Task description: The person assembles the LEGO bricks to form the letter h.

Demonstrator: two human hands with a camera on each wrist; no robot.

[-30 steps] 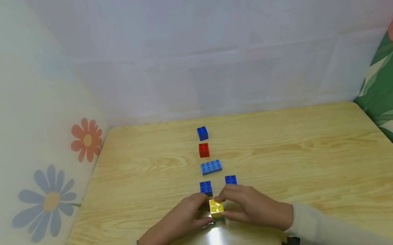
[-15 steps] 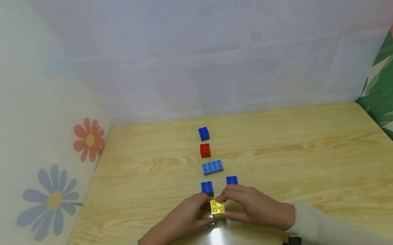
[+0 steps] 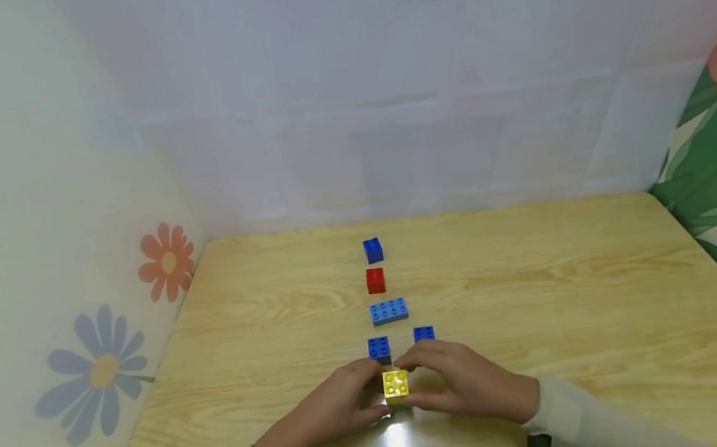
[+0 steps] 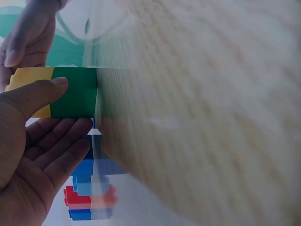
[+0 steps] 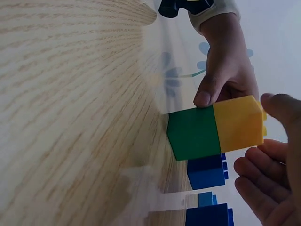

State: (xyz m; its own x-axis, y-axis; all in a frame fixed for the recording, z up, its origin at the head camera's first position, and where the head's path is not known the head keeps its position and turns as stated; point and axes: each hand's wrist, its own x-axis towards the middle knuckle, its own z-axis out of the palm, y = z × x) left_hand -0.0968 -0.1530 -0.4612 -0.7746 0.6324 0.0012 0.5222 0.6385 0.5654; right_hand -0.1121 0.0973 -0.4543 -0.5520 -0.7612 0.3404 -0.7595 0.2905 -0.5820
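A yellow toy brick [image 3: 396, 385] sits on top of a green toy brick [image 4: 77, 92], the two joined as a small stack upright on the table. My left hand [image 3: 332, 412] pinches the green brick low down, thumb on its near face and fingers behind. Around the yellow brick's right side is my right hand [image 3: 471, 382], its thumb tip close at the upper edge and its other fingers loosely bent beside it. In the right wrist view, a gap shows between those fingers [image 5: 261, 172] and the yellow brick [image 5: 237, 122].
Just behind the stack lie two dark blue bricks [image 3: 379, 349] [image 3: 424, 333]. Farther back, a long light blue brick [image 3: 388, 311], a red brick [image 3: 376, 280] and another dark blue brick [image 3: 373, 250] form a line on the wooden table [image 3: 544, 290].
The head view has tilted slightly, so everything appears a little lower. My right thumb tip has shifted left, now overlapping the yellow brick's front corner. Both hands stay around the stack.
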